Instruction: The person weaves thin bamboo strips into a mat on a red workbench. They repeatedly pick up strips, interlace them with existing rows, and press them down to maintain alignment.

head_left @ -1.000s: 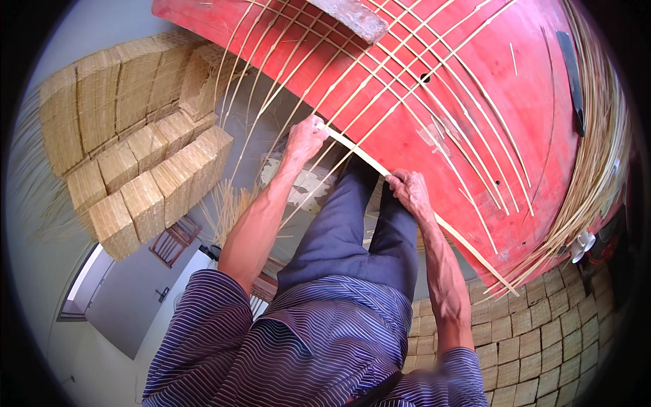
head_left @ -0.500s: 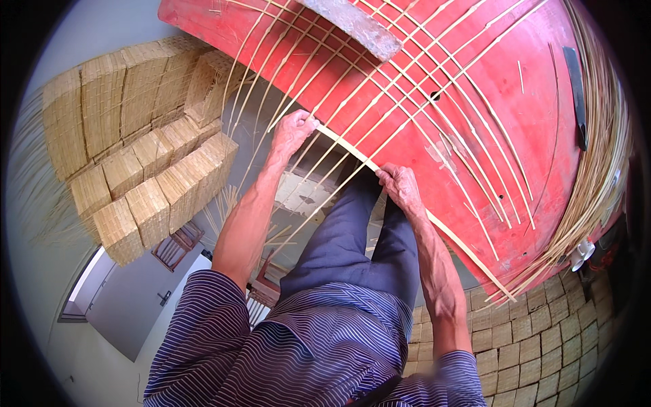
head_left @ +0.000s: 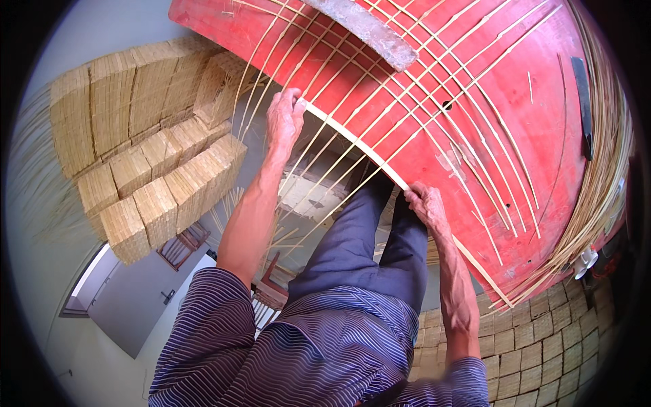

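A pale, flat bamboo-like strip [head_left: 354, 140] runs along the near edge of a red tabletop [head_left: 502, 146]. My left hand [head_left: 285, 123] is closed around it at the table's edge on the left. Farther right, my right hand [head_left: 427, 205] pinches the same strip, which continues beneath that forearm toward the lower right corner. Several thin strips cross in an open lattice [head_left: 426, 96] on the table. Some of their ends cross the held strip between my hands and hang past the edge. A worn, flat grey-brown bar [head_left: 366, 30] lies across the lattice.
A dark blade-like tool [head_left: 582, 108] lies at the right, beside a long bundle of thin strips [head_left: 607, 163]. Stacked woven straw-coloured blocks [head_left: 129, 156] stand on the left, and more blocks [head_left: 522, 339] are at the lower right. Below the table is a wooden chair [head_left: 270, 296].
My hands have moved apart along the strip: the left toward the far left, the right toward the near right. The whole view has shifted slightly.
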The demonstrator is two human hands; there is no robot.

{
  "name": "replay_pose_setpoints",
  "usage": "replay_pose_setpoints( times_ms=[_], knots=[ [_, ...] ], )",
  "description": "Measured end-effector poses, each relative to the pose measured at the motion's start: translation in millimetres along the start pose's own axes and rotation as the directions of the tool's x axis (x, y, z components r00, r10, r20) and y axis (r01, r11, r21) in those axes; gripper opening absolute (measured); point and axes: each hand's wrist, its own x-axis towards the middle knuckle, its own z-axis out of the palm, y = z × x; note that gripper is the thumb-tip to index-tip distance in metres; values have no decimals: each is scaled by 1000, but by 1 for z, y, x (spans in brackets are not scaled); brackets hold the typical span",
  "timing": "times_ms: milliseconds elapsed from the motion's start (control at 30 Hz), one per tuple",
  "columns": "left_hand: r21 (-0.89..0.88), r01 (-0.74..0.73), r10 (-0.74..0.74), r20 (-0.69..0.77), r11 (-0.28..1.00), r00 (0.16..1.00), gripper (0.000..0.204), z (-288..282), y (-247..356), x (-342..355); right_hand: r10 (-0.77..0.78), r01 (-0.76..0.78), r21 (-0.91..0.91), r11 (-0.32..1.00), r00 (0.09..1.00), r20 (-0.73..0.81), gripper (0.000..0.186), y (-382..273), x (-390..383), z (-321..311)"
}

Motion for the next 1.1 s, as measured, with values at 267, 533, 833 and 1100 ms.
replay_pose_setpoints(
  times_ms=[267,533,833,1100],
  knots=[
    [-106,481,-420,354,870,836,53,15,-46,14,10,-16,67,998,997,77,18,-5,-1,-8],
    [-99,452,-400,328,886,856,47,1,-26,19,-7,-11,140,990,991,132,19,-12,8,-7],
    [-582,634,-416,478,509,774,27,-13,-58,40,-8,0,82,997,996,93,20,-22,24,14],
    [128,14,-2,-91,992,996,44,-2,-79,65,88,-103,147,984,991,104,19,12,-16,-17]
  ],
)
